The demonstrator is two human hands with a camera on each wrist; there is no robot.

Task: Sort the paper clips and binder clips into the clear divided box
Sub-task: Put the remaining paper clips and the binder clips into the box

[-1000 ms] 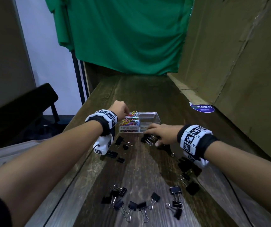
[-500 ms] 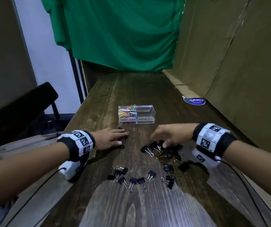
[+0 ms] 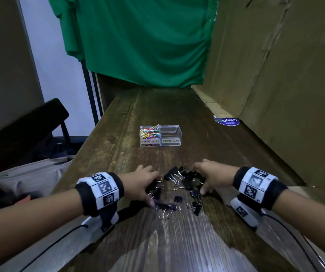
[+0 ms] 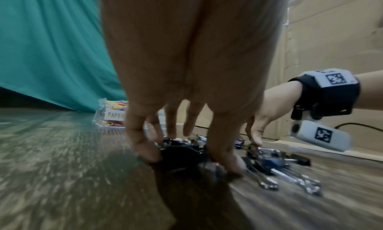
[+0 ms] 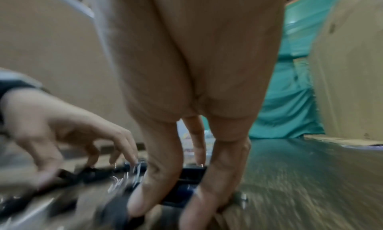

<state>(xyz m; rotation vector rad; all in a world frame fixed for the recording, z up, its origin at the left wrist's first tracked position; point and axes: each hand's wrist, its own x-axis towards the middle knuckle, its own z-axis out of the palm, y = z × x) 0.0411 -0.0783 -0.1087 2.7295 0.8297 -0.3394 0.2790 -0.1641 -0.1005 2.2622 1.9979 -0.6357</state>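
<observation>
The clear divided box point(image 3: 171, 132) stands mid-table; its left cell is full of coloured paper clips point(image 3: 150, 132), and its right cell, labelled binder clips, holds nothing. Black binder clips point(image 3: 178, 178) lie heaped between my hands, well short of the box. My left hand point(image 3: 154, 191) arches over the heap's left side, thumb and fingers curled round a black cluster point(image 4: 182, 153). My right hand point(image 3: 198, 181) cups the right side, fingers point(image 5: 157, 176) straddling clips point(image 5: 186, 184). A few loose clips point(image 3: 196, 207) lie nearer me.
A cardboard wall point(image 3: 275, 75) runs along the table's right side, with a blue sticker point(image 3: 227, 121) at its foot. Green cloth point(image 3: 144, 40) hangs behind. Past the table's left edge are a black chair point(image 3: 30, 122) and a pale bag point(image 3: 34, 173).
Both hands have come back from the box toward me and closed in on each other. The scattered binder clips are raked into one heap between them.
</observation>
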